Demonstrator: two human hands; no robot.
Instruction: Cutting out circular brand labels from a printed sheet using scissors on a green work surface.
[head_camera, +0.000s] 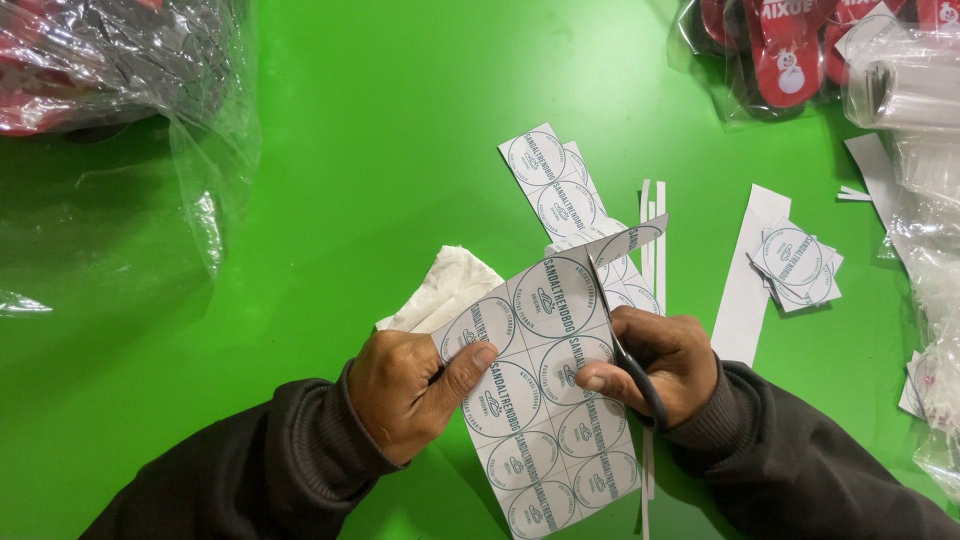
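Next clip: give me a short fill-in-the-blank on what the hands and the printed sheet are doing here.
1. The right hand works a pair of ____ into the sheet's top edge.
2. The left hand grips the sheet of round labels by its ____ edge.
3. The table is bright ____.
4. Cut labels lie stacked to the ____ of the hands.

Missing words: scissors; left; green; right
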